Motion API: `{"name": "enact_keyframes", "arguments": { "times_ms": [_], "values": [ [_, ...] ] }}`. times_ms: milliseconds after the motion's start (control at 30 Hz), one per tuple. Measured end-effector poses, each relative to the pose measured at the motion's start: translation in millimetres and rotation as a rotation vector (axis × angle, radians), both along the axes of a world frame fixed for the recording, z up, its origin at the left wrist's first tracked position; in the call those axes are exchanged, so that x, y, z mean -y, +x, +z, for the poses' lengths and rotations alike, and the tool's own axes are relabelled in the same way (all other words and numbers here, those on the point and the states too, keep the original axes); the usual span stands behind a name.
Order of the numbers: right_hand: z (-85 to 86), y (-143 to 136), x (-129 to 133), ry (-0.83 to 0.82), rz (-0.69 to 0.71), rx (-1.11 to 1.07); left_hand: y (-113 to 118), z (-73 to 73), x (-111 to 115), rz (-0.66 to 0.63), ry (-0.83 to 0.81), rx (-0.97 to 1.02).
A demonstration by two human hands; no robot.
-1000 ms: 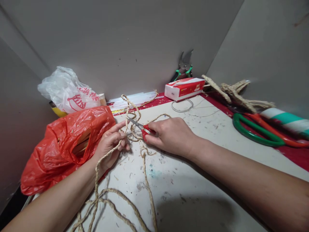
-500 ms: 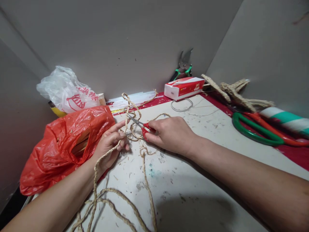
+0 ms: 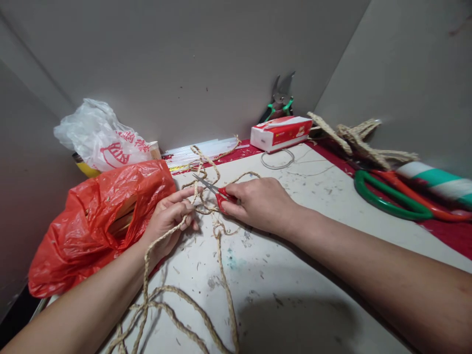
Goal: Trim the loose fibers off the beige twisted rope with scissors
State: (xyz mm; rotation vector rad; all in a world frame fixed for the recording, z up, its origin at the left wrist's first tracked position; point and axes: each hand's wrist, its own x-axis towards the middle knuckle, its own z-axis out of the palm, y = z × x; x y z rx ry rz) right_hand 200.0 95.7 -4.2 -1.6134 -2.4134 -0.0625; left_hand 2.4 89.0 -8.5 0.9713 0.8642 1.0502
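My left hand (image 3: 171, 216) pinches a strand of braided straw rope (image 3: 146, 260) between thumb and fingers, its index finger stretched out along the strand. Above the fingertips the rope rises in a small loop and falls back among other coils. My right hand (image 3: 254, 204) holds small scissors (image 3: 222, 193) with red handles. Their grey blades lie against the rope just beyond my left index finger; whether they are fully closed is hard to see. More rope runs down the table toward me in long curves, with a knotted, frayed part in the middle.
A red plastic bag (image 3: 73, 236) with wooden pieces lies left, a white plastic bag (image 3: 106, 140) behind it. At the back are clear sticks (image 3: 206, 150), a tissue pack (image 3: 280, 133), pruning shears (image 3: 280, 98) and a wire ring (image 3: 277, 160). Green-and-red-handled tools (image 3: 393, 199) lie right.
The rope loop above my left fingers has sunk and tipped slightly to the right. The scissors have stayed nearly in place, and both hands hold almost the same position.
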Motion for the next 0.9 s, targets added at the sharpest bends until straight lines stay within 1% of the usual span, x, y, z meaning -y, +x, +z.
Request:
{"name": "enact_keyframes", "arguments": {
  "times_ms": [167, 333, 467, 700, 900],
  "values": [
    [-1.1, -0.8, 1.2, -0.042, 0.047, -0.028, 1.8, 1.7, 0.7, -0.01, 0.0, -0.044],
    [-2.5, -0.9, 0.7, -0.026, 0.08, -0.041, 3.3, 1.3, 0.2, -0.011, -0.005, -0.048],
    [-3.0, -0.6, 0.0, -0.01, 0.071, -0.065, 2.7, 1.6, -0.3, -0.002, -0.009, -0.039],
    [-0.9, -0.4, -0.4, -0.029, 0.06, -0.097, 1.1, 4.2, -0.5, 0.051, -0.015, -0.046],
    [-0.6, 0.5, 1.6, 0.009, 0.074, -0.101, 0.4, 4.4, -3.8, 0.092, -0.012, -0.029]
  ]
}}
